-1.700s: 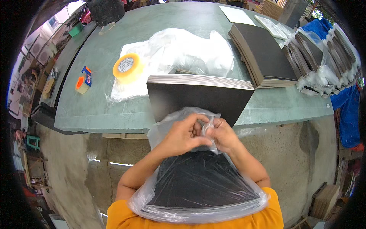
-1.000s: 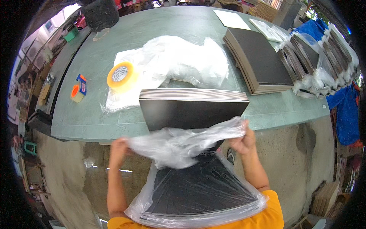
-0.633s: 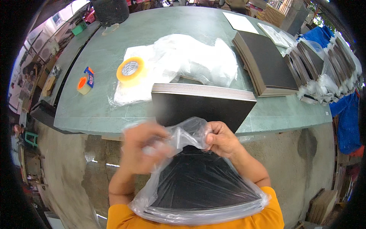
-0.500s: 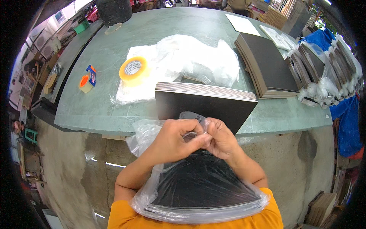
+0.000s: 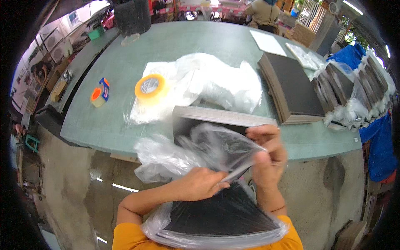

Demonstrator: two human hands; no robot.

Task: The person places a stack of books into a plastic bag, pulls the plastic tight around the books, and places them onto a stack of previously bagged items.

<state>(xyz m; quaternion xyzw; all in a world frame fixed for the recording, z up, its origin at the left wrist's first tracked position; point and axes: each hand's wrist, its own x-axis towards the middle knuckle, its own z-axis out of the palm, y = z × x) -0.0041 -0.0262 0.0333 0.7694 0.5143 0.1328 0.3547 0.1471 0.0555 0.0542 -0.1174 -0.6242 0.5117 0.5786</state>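
Note:
A clear plastic bag wraps a flat black board stack against my body. My left hand is closed on the bag's loose film above this stack. Higher and to the right, my right hand pinches the film's edge, its other fingers curled and slightly blurred. Film stretches taut between the two hands. Just beyond them another stack of black boards stands at the table's near edge, its pale layered edges facing up and its lower part hidden by the bag and my hands.
On the green table lie a pile of clear bags, a wide tape roll and a tape dispenser. To the right are a black board stack, bagged stacks and a white sheet. Another person is beyond.
My hands, together at the bag's film before, are now apart. The right has moved right, pulling the film out wide; the left has dropped lower. The view has tilted up slightly.

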